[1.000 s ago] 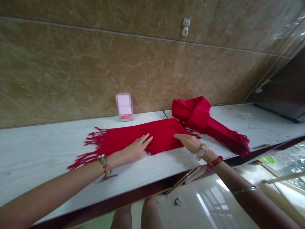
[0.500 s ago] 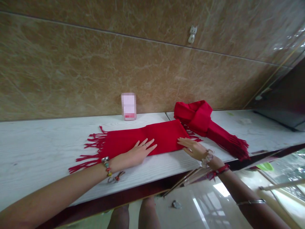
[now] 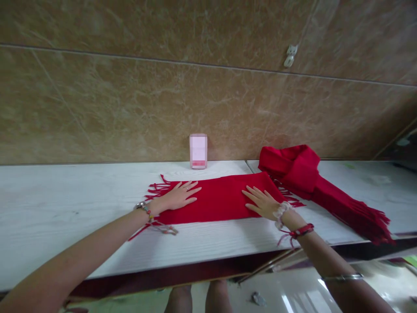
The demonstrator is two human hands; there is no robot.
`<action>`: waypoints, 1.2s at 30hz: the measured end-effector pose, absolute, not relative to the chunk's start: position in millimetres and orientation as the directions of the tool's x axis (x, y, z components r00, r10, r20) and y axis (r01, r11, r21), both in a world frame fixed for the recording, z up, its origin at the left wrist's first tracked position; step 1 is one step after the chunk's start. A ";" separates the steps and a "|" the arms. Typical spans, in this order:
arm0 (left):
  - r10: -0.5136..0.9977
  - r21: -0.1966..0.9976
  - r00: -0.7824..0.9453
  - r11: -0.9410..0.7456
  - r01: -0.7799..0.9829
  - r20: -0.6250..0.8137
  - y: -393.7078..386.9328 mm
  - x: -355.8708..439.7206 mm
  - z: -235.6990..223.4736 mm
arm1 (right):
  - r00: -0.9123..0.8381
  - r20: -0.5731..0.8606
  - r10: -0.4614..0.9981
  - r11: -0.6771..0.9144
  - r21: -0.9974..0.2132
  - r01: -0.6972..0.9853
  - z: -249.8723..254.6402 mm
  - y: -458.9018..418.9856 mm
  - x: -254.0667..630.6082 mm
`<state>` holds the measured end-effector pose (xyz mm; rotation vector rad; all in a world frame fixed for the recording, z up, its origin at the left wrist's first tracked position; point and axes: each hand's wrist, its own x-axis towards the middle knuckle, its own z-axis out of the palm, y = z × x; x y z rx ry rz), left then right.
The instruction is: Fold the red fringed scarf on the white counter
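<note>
Left hand (image 3: 178,196) shifted leftward, fingers (image 3: 193,191) spread on scarf (image 3: 221,199).

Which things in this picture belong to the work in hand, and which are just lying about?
In the work:
Flat red scarf, fringed
Left hand, spread on it
Right hand, spread near its other end
White surface beneath

Apparently lying about:
Looped red scarf, untouched
Pink-edged, blurred object, upright
White cat-shaped piece on the wall
</note>
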<state>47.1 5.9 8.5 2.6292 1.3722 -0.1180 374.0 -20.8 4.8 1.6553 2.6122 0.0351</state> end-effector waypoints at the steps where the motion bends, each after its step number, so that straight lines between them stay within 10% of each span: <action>1: 0.809 0.097 0.575 -0.567 0.818 -0.118 9.2 32.8 4.5 | -0.423 -0.042 0.905 0.425 0.045 0.904 5.9 -19.4 374.8; 12: 0.870 0.336 0.481 -0.424 0.841 -0.107 57.6 -24.7 23.6 | -0.848 0.108 0.519 0.852 0.013 0.523 23.6 -59.8 193.7; 29: 0.826 0.624 0.527 -0.308 0.718 -0.199 73.9 -33.2 31.5 | -0.815 0.219 0.537 0.806 0.152 0.572 -0.8 -47.6 139.8; 36: 0.834 0.861 0.534 -0.164 0.481 -0.140 74.9 -23.2 59.0 | -0.613 0.443 0.654 0.700 -0.049 0.712 37.0 -43.5 169.6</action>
